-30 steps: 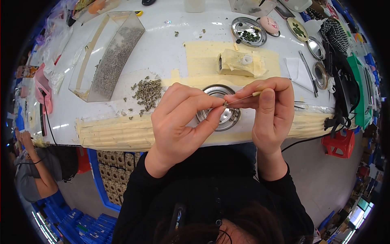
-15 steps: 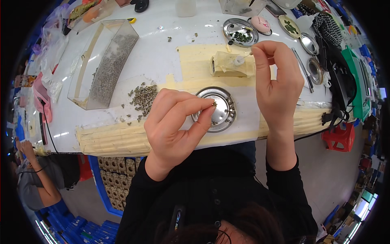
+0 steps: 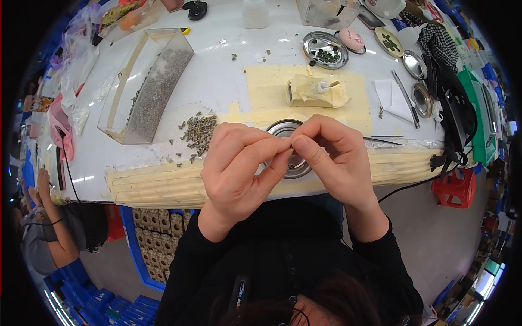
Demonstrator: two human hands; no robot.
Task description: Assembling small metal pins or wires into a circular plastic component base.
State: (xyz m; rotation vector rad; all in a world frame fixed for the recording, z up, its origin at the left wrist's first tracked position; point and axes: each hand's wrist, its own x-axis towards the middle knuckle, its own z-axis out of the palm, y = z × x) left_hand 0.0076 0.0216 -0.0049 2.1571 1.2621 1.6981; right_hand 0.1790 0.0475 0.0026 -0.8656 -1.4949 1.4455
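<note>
My left hand (image 3: 236, 168) pinches a small metal part between thumb and forefinger; in the present view the fingertips nearly hide it. My right hand (image 3: 337, 160) is closed in a pinch too, its thumb and forefinger meeting the left fingertips. What the right fingers hold is too small to make out. Both hands are above a round steel dish (image 3: 280, 126), which they partly cover. Beyond them stands a tape-wrapped block (image 3: 307, 98) with a white nozzle (image 3: 323, 86) in it, and a short brown stick (image 3: 334, 83) juts from that nozzle.
Left of my hands lies a pile of small metal parts (image 3: 199, 130), with a clear bin (image 3: 157, 89) of grey pieces behind it. A steel plate of dark green pieces (image 3: 326, 55) is at far right. Tweezers (image 3: 383, 140) lie by the right wrist. A co-worker's arm (image 3: 57, 231) shows at left.
My right hand has come from the nozzle down and left to the left fingertips. The left hand stays pinched over the dish. The view has shifted slightly.
</note>
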